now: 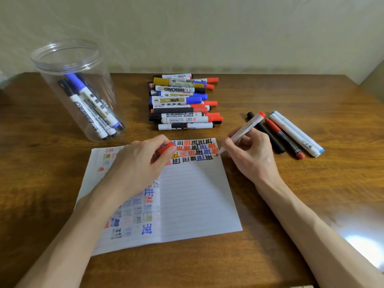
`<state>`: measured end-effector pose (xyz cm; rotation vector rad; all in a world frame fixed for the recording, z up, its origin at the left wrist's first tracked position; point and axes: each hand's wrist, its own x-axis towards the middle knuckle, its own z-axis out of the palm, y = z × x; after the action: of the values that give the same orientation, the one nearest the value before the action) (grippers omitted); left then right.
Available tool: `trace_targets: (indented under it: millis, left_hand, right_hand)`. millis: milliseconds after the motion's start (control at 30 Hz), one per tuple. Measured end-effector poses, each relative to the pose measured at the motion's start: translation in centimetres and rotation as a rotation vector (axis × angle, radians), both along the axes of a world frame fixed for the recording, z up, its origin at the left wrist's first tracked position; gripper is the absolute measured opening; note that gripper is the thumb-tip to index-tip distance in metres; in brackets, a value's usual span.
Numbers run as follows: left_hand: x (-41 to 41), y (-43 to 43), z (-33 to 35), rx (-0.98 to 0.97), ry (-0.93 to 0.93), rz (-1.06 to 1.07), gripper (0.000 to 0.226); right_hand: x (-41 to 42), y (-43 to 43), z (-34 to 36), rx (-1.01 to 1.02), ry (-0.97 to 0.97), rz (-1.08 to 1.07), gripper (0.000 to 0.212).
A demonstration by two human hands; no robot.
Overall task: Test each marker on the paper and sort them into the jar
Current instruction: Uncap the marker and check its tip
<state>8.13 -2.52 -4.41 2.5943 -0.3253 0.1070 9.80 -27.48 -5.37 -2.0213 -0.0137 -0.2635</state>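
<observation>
My right hand (251, 154) grips a white marker with a red end (247, 126), its tip touching the right edge of the lined paper (197, 196) beside rows of red, black and blue test marks. My left hand (141, 163) rests on the paper and holds the marker's red cap (165, 148) between thumb and fingers. A clear plastic jar (76, 88) stands at the back left with several markers leaning inside it. A pile of several whiteboard markers (182, 102) lies behind the paper.
To the right of my right hand lie three separate markers: a black one (268, 136), a red-and-black one (284, 138) and a white one with blue ends (297, 134). The wooden table (41, 173) ends at a pale wall behind.
</observation>
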Motion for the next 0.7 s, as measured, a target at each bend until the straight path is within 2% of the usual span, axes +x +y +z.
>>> trace_targets:
  millis: [367,567,700]
  left_hand:
    - [0.03,0.00,0.07,-0.001,0.009,-0.003,0.031]
    - [0.14,0.02,-0.02,0.004,-0.005,-0.006,0.034]
    - [0.16,0.07,-0.11,0.004,0.000,-0.010,0.034]
  right_hand:
    - [0.14,0.05,-0.18,-0.050,-0.012,0.016,0.010]
    - [0.08,0.01,-0.13,0.028,-0.004,0.020,0.008]
    - [0.04,0.20,-0.08,-0.003,0.015,0.064,0.009]
